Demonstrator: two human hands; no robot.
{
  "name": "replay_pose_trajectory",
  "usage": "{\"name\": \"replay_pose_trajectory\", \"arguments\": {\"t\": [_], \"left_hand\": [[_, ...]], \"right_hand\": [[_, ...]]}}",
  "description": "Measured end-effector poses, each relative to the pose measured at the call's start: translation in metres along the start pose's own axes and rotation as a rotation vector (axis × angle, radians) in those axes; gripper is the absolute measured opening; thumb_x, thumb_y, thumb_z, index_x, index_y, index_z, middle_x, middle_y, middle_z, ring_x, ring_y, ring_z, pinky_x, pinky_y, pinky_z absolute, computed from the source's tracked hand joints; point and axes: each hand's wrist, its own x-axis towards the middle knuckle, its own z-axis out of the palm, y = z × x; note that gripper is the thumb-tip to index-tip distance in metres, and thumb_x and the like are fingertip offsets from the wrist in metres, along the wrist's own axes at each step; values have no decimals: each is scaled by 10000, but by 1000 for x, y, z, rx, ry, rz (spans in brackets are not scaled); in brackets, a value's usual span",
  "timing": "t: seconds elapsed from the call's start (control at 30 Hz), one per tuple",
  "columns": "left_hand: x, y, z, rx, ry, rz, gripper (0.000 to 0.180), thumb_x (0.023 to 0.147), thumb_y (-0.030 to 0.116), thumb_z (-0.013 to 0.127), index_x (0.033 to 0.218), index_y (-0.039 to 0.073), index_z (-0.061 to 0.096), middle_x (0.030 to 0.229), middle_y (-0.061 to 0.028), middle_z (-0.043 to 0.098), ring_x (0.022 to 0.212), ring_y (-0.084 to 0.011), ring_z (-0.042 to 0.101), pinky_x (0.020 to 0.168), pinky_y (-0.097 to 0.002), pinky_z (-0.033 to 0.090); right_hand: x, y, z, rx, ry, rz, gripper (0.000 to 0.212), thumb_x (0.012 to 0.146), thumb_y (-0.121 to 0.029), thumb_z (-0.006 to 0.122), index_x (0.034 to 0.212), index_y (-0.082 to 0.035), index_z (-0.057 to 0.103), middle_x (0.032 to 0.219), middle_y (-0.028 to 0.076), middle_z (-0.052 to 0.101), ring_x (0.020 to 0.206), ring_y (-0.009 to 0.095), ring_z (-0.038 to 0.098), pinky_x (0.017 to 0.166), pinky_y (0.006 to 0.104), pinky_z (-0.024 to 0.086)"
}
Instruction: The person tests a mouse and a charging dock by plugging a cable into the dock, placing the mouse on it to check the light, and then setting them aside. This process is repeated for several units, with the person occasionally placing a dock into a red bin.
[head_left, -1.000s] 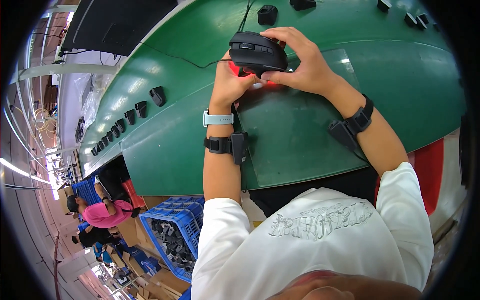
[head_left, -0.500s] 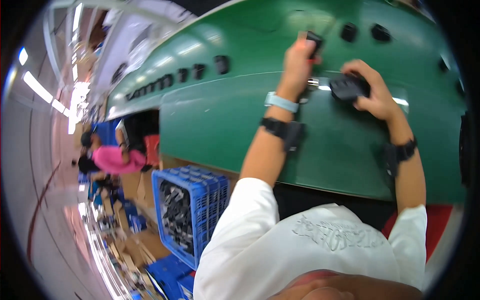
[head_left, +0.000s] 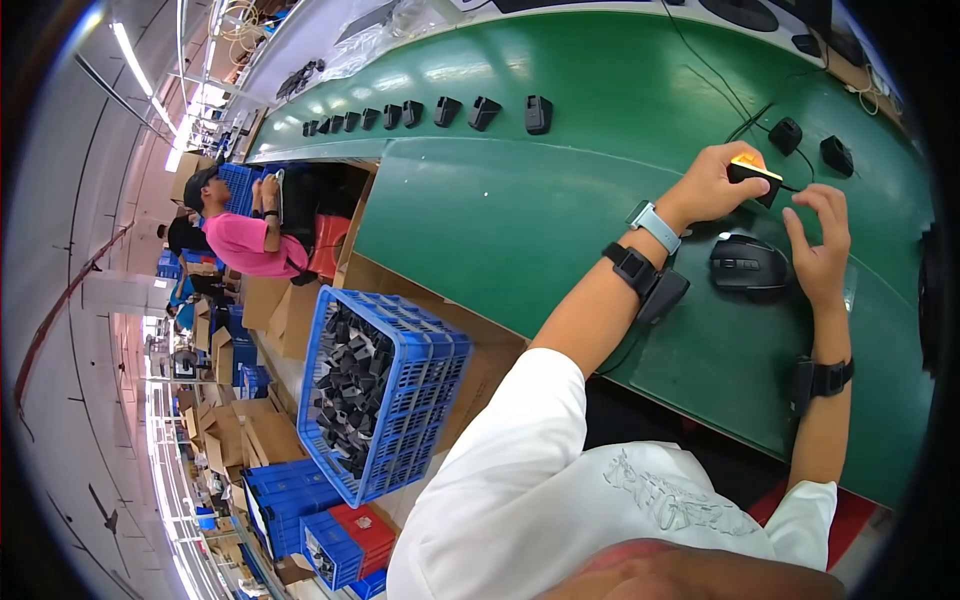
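My left hand grips a small black block-shaped device, which glows yellow-orange on its top. A dark cable end pokes out of its right side. Just right of it is my right hand, thumb and fingers apart, close to that cable end and apparently holding nothing. Between and below the hands, a black computer mouse lies on the green table, touched by neither hand. Two more small black blocks, one nearer and one farther right, stand beyond my hands.
A row of black blocks runs leftward along the table. Thin black cables trail from the far edge. Left of me stands a blue crate full of black parts. A person in pink sits farther left, near cardboard boxes.
My right hand has let go of the mouse, which now lies on the table. My left hand still holds the block, now lit yellow-orange. The view has shifted, showing more of the block row.
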Motion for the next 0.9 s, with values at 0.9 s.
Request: {"name": "replay_pose_trajectory", "arguments": {"t": [0.9], "left_hand": [[0,-10,1,301,-64,82,272,790,102,793,1031,30,689,997,-46,675,906,-149,638,807,-292,513]], "right_hand": [[-6,10,8,-48,-173,90,159,966,-125,667,1075,-9,671,986,152,668,1015,359,602,931,446,486]]}}
